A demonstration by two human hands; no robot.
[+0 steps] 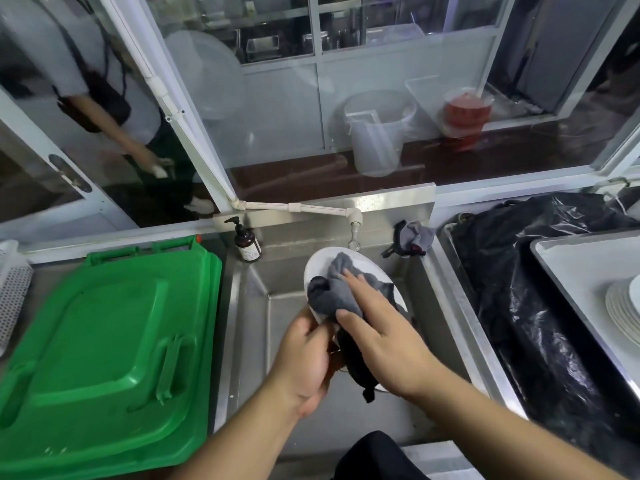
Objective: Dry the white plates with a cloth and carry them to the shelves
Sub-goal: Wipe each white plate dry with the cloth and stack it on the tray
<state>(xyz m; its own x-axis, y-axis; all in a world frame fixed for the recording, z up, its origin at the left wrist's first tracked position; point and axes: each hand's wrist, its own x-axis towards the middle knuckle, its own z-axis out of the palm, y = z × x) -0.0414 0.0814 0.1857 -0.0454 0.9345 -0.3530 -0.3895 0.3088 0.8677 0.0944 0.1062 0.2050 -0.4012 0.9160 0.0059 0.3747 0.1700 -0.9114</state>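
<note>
Over the steel sink (346,403) my left hand (304,358) grips the near edge of a white plate (320,263), holding it tilted up. A grey cloth (332,292) lies bunched on the plate's face, and my right hand (381,334) presses it there with straight fingers. The cloth's dark end hangs down below the plate between my hands. A stack of white plates (625,308) sits on a tray (568,261) at the right edge.
A green bin lid (104,341) lies left of the sink. A brown soap bottle (246,242) and a tap (354,230) stand at the sink's back, another grey rag (414,237) beside them. Black plastic bag (519,289) fills the tub on the right. Glass panels rise behind.
</note>
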